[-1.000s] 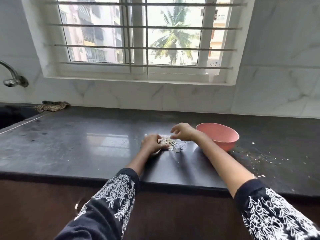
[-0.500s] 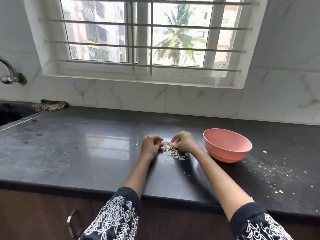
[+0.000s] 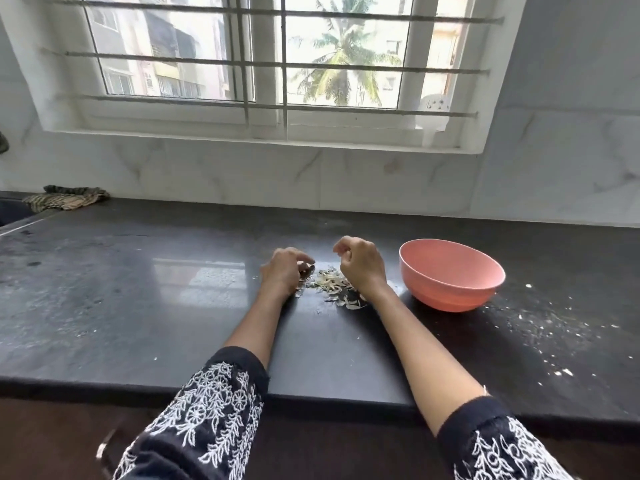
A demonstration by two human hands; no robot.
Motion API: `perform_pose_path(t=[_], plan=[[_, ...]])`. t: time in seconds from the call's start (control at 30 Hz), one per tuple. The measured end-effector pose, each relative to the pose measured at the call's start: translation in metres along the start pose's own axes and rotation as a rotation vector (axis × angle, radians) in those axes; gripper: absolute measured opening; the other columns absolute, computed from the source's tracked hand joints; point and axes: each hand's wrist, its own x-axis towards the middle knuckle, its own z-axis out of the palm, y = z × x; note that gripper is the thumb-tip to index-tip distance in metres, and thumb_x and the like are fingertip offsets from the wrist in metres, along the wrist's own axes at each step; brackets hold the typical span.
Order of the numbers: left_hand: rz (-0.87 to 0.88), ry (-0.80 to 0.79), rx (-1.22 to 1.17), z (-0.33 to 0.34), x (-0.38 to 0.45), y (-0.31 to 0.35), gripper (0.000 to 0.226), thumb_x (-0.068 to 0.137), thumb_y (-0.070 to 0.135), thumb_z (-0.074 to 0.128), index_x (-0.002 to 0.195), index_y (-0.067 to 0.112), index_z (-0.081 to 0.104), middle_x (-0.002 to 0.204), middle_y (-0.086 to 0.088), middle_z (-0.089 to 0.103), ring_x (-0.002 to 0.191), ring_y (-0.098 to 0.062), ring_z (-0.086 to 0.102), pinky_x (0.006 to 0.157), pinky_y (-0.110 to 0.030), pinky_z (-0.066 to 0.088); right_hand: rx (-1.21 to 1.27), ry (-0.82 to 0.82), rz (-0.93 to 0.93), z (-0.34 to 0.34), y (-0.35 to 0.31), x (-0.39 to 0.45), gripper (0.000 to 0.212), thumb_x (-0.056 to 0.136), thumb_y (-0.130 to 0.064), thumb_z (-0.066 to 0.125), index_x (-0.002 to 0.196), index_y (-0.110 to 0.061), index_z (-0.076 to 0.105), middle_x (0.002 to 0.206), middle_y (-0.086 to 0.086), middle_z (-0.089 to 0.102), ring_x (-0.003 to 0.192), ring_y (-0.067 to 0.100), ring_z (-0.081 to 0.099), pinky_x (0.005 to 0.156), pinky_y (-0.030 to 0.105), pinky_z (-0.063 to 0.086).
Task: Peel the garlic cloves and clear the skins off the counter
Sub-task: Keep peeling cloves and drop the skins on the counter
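Between the two hands, a small pile of garlic skins (image 3: 332, 284) lies on the dark desk (image 3: 138, 306). Both the left hand (image 3: 284, 271) and the right hand (image 3: 360, 263) have curled fingers, but I cannot tell if they hold anything. Just right of the right hand sits a pink bowl (image 3: 452, 275).

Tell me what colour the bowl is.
The bowl is pink, seen in the head view, the only one.

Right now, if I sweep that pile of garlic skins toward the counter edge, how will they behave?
The garlic skins look thin and papery, so probably very light and apt to scatter or cling rather than slide together. Stray flecks already dot the counter, suggesting bits escape easily. Cupping both hands should help.
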Motion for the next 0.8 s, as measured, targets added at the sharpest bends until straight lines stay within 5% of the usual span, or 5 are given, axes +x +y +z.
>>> perform_pose_path(t=[0.3,0.4,0.6,0.67,0.8], plan=[[0.014,0.038,-0.014,0.001,-0.003,0.005,0.024,0.083,0.003,0.055,0.086,0.02,0.072,0.1,0.001,0.067,0.086,-0.013,0.061,0.074,-0.021,0.037,0.068,0.01,0.059,0.007,0.01,0.006,0.032,0.081,0.0,0.044,0.09,-0.014,0.071,0.096,0.005,0.072,0.094,0.025,0.063,0.079,0.033,0.05],[0.068,0.069,-0.063,0.003,-0.003,0.004,0.028,0.084,-0.001,0.048,0.091,0.017,0.068,0.099,-0.001,0.068,0.088,-0.015,0.065,0.075,-0.025,0.045,0.118,0.046,0.068,0.007,0.014,0.005,0.029,0.082,-0.001,0.046,0.092,-0.014,0.071,0.093,0.004,0.071,0.088,0.023,0.063,0.074,0.028,0.046],[0.19,0.396,-0.49,0.0,-0.008,0.012,0.005,0.08,0.004,0.068,0.079,0.008,0.066,0.073,0.003,0.066,0.064,-0.001,0.06,0.067,-0.019,0.046,0.473,0.038,0.008,0.006,-0.002,-0.001,0.019,0.087,-0.017,0.063,0.104,-0.015,0.07,0.088,0.006,0.071,0.072,0.016,0.061,0.073,0.027,0.049],[0.162,0.384,-0.622,0.004,-0.011,0.014,0.008,0.079,0.005,0.07,0.077,0.011,0.066,0.071,0.003,0.065,0.06,0.005,0.058,0.066,-0.021,0.047,0.532,-0.034,-0.025,0.007,-0.005,-0.005,0.02,0.086,-0.016,0.066,0.105,-0.011,0.07,0.087,0.009,0.072,0.068,0.015,0.062,0.07,0.028,0.053],[0.112,0.298,-0.797,0.012,-0.019,0.016,0.008,0.08,0.002,0.069,0.078,0.008,0.064,0.066,0.003,0.062,0.054,0.005,0.056,0.057,-0.015,0.046,0.604,-0.109,-0.04,0.006,-0.001,-0.013,0.017,0.081,-0.009,0.071,0.095,-0.002,0.072,0.079,0.01,0.069,0.054,-0.006,0.056,0.054,0.008,0.041]])
